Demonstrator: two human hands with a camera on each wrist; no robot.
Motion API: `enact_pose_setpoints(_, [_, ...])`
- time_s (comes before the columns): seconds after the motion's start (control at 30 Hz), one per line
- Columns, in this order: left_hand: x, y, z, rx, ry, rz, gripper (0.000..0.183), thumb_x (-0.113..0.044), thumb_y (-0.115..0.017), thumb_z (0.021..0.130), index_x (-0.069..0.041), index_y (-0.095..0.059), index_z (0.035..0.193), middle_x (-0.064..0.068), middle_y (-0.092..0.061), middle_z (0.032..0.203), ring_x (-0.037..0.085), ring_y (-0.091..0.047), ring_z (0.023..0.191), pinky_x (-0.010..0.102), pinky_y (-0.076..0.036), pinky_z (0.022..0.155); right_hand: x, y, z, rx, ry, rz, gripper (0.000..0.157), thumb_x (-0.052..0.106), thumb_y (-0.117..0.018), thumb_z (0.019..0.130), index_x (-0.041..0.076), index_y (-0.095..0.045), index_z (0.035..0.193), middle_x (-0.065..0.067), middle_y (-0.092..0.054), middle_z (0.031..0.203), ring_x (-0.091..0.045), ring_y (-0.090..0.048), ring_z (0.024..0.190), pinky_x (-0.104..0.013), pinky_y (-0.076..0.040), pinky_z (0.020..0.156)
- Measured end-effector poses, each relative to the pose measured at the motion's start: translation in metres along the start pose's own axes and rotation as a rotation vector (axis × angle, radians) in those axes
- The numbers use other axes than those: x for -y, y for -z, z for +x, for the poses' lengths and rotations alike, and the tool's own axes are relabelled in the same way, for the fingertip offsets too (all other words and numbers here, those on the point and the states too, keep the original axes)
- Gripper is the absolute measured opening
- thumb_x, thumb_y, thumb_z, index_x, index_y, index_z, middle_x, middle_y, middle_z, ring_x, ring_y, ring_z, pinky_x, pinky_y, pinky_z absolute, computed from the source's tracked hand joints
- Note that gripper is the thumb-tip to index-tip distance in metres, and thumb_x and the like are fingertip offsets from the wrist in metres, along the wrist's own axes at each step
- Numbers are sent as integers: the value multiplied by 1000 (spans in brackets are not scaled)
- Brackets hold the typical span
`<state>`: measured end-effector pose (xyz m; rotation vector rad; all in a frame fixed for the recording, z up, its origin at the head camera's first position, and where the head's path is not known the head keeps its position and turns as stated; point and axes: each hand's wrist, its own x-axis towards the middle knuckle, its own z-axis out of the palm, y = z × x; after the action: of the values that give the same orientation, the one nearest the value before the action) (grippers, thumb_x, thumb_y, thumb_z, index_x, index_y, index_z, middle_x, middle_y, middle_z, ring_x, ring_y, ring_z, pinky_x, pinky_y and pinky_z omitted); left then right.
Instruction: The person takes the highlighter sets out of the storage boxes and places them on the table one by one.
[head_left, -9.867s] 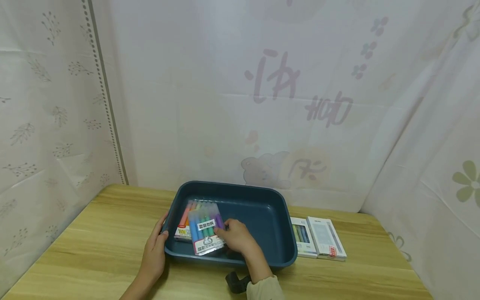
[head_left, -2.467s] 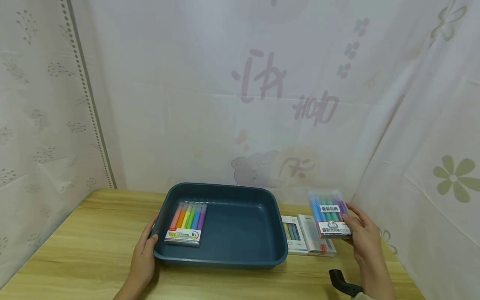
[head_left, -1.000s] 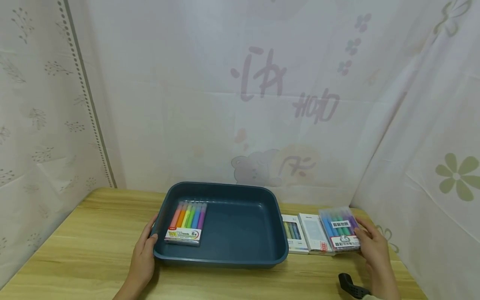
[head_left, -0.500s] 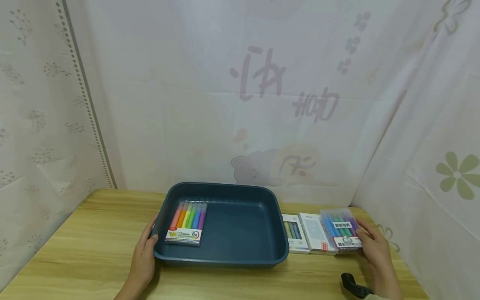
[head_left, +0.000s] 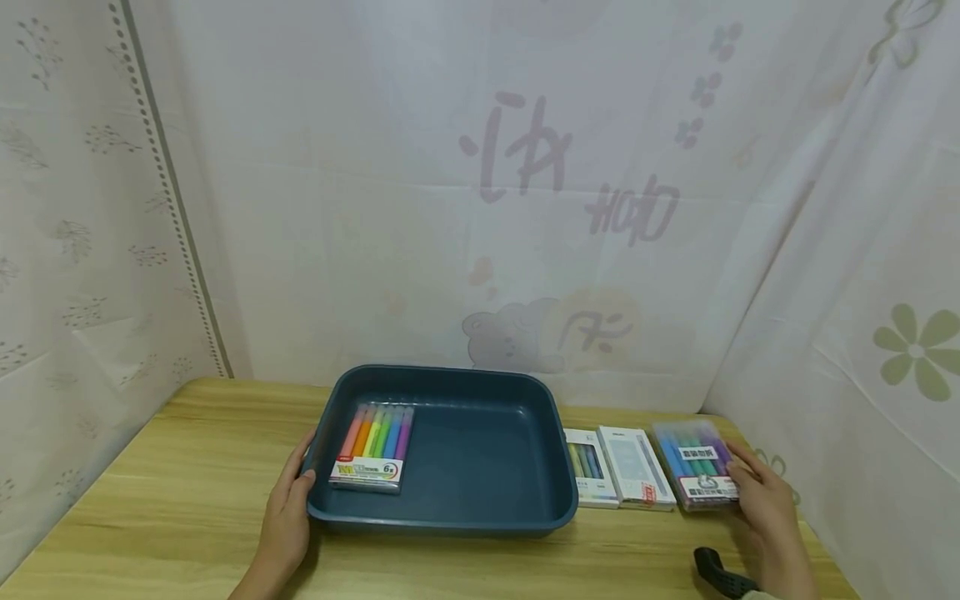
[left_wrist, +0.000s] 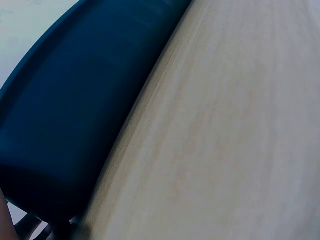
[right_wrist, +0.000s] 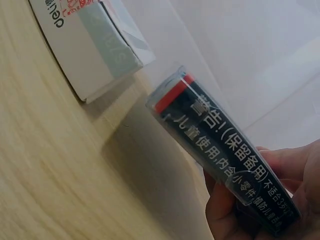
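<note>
My left hand (head_left: 283, 521) holds the dark blue tray (head_left: 450, 524) at its left side, thumb at the rim and fingers along the outer wall. In the left wrist view the tray's wall (left_wrist: 75, 95) fills the left part. At the far right, my right hand (head_left: 765, 500) grips a clear pack of blue, green and purple highlighters (head_left: 697, 467) by its right edge. The right wrist view shows that pack's dark printed end (right_wrist: 220, 150) close over the table, with fingers behind it. Inside the tray, at its left, lies a six-colour highlighter pack (head_left: 371, 446).
Two flat white boxes, a pen box (head_left: 588, 471) and a windowed box (head_left: 637, 468), lie side by side between the tray and the held pack. A black curved strap piece (head_left: 722, 573) sits by the right wrist. A patterned curtain (head_left: 420, 208) surrounds the wooden table (head_left: 172, 500).
My right hand has carried the blue-green-purple highlighter pack out of the tray to the far right, lowered it beside the white boxes and shifted it slightly rightward. The left hand stays on the tray.
</note>
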<state>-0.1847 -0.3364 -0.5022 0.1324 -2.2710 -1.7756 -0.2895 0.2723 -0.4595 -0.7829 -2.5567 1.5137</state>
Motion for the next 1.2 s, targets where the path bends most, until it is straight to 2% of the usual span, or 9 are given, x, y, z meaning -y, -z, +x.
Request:
enact_pose_setpoints(0.13, [-1, 0, -1, -8, -9, 3, 52, -18, -26, 111, -24, -25, 162, 15, -24, 168, 38, -22, 152, -5, -21, 97, 0, -1, 1, 2, 21, -5, 54, 32, -41, 107, 21, -33, 159, -21, -44, 151, 9, -52, 79, -20, -50, 67])
enact_pose_setpoints(0.23, [-2, 0, -1, -7, -10, 5, 51, -18, -26, 111, -24, -25, 162, 14, -23, 168, 37, -21, 153, -5, -20, 97, 0, -3, 1, 11, 39, 4, 54, 28, -43, 106, 18, -35, 159, -5, -63, 119, 6, -56, 77, -22, -52, 67])
enact_pose_setpoints(0.33, [-2, 1, -1, -2, 1, 8, 52, -19, -25, 110, -23, -24, 162, 14, -22, 168, 38, -20, 153, -5, -20, 97, 0, -6, 0, 16, 54, 18, 53, 24, -45, 106, 15, -36, 158, 12, -60, 101, 4, -59, 75, -23, -53, 67])
enact_pose_setpoints(0.63, [-4, 1, -1, 7, 35, 4, 52, -19, -24, 110, -20, -23, 162, 14, -20, 169, 39, -19, 154, -5, -19, 96, -3, -13, 0, 7, 58, 27, 53, 20, -46, 105, 9, -38, 156, 12, -60, 97, 3, -59, 74, -22, -53, 66])
enact_pose_setpoints(0.73, [-3, 1, -1, 4, 26, 6, 52, -19, -25, 110, -20, -23, 162, 15, -21, 169, 40, -19, 154, -5, -18, 97, -4, -14, 2, -1, 58, 5, 53, 22, -47, 105, 10, -39, 156, 3, -64, 105, 3, -59, 74, -21, -53, 66])
enact_pose_setpoints(0.87, [-3, 1, 0, 0, 22, 3, 52, -18, -25, 110, -21, -23, 162, 16, -21, 169, 40, -19, 154, -6, -19, 96, -6, -17, 2, -1, 68, -29, 54, 25, -47, 104, 10, -38, 156, -23, -59, 129, 4, -58, 74, -20, -52, 66])
enact_pose_setpoints(1.03, [-2, 1, 1, 3, 25, -5, 52, -19, -25, 110, -20, -23, 162, 15, -21, 169, 40, -18, 154, -5, -19, 97, -5, -16, 2, 8, 80, -91, 62, 29, -58, 100, 5, -39, 155, -32, -46, 147, 8, -51, 79, -15, -48, 66])
enact_pose_setpoints(1.1, [-2, 1, 1, 4, 23, -11, 52, -19, -25, 110, -19, -23, 162, 15, -21, 169, 40, -18, 154, -5, -19, 97, -3, -17, 1, 9, 96, -131, 66, 29, -63, 98, 2, -39, 153, -35, -44, 148, -4, -58, 88, -13, -46, 66])
enact_pose_setpoints(1.2, [-3, 0, 1, 3, 22, -12, 52, -19, -25, 110, -19, -23, 162, 15, -21, 169, 40, -19, 154, -5, -19, 97, 0, -18, -1, 1, 114, -199, 66, 27, -64, 97, 0, -40, 152, -38, -44, 147, -32, -61, 109, -13, -42, 66])
